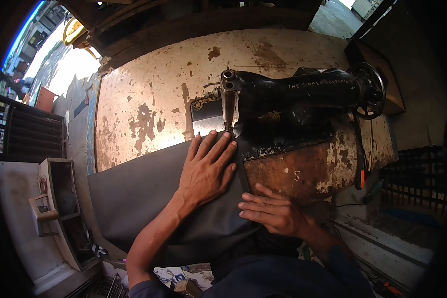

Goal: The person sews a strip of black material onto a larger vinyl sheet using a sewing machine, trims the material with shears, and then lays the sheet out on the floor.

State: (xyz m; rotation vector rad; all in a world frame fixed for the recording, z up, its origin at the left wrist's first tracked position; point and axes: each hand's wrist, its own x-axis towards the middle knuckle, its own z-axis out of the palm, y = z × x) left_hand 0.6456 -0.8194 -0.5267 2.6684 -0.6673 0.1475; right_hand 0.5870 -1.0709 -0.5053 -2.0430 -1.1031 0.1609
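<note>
A large sheet of dark grey leather-like material (134, 203) lies over the near left of the table and hangs toward my lap. Its right edge is a narrow folded strip running up to the needle end of a black sewing machine (293, 92). My left hand (208, 169) rests flat on the sheet, fingers stretched out, fingertips just in front of the presser foot. Lower down, my right hand (270, 211) lies along the folded edge with its fingers extended. Its fingertips touch the material, and its thumb is partly hidden.
The worn, peeling tabletop (149, 89) spreads around the machine. A handwheel (370, 92) is at the machine's right end. A tool with an orange-tipped handle (360, 180) lies at the table's right edge. An open drawer unit (62, 213) stands at the left.
</note>
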